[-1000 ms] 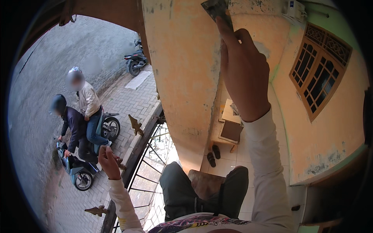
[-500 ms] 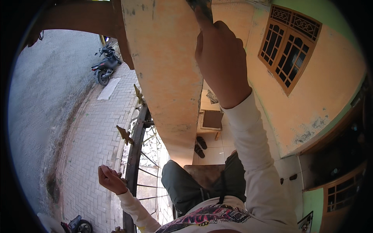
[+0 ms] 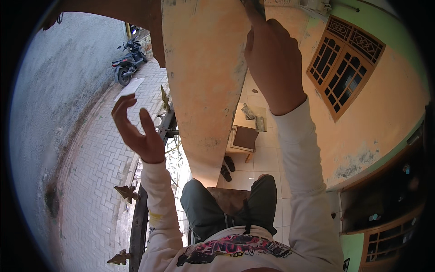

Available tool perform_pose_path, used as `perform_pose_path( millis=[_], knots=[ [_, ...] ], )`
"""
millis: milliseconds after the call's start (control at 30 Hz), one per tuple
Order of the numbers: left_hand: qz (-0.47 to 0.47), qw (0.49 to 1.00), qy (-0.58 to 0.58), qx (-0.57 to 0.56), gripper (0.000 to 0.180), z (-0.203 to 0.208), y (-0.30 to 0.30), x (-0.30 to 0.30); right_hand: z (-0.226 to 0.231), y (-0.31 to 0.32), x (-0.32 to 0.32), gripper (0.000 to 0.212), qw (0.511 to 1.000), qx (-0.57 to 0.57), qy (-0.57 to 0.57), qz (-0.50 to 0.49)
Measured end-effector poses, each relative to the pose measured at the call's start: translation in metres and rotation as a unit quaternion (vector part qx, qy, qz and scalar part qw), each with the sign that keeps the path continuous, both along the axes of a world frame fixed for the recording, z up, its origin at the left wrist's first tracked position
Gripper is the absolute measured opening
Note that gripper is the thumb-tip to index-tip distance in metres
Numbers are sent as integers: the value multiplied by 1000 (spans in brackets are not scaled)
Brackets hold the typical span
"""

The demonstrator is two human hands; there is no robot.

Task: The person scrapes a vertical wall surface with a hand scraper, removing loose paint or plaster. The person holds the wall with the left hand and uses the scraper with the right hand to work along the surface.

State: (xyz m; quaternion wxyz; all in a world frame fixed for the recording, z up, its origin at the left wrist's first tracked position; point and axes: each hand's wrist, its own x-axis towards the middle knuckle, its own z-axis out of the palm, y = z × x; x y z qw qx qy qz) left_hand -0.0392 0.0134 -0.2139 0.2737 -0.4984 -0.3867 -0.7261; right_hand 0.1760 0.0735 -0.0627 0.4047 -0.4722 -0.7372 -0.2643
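High up at the orange pillar (image 3: 204,77), my right hand (image 3: 276,65) is closed round a dark, stained flat tool (image 3: 256,8). Its forefinger stretches along the tool, whose far end is cut off by the upper rim, so its kind cannot be made out. Scuffs and dark marks show on the painted pillar beside it. My left hand (image 3: 138,133) is raised left of the pillar, above the fence side, with its fingers curved and its thumb apart. Nothing is in it, and it does not touch the pillar.
A dark metal fence (image 3: 138,226) with gold spear tips (image 3: 126,194) runs along my left. Beyond it lies a paved lane with a parked motorbike (image 3: 129,61). Below are a wooden stool-like table (image 3: 243,138), sandals (image 3: 227,168) and a brown board between my legs (image 3: 228,199).
My left hand has risen from low by the fence up toward the pillar, its fingers spreading apart. My right hand stays high on the tool while the view shifts slightly.
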Motion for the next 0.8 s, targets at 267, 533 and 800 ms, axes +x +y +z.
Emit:
perform_pose_path(
  millis=[267,533,800],
  knots=[
    [-76,992,-95,-28,48,76,162,-72,-10,14,9,44,994,106,-23,29],
    [75,995,-63,-4,82,106,195,-99,-5,10,1,43,992,125,-29,1],
    [-131,937,-318,-69,98,135,207,-77,-5,0,0,41,997,70,-37,-21]
  ],
)
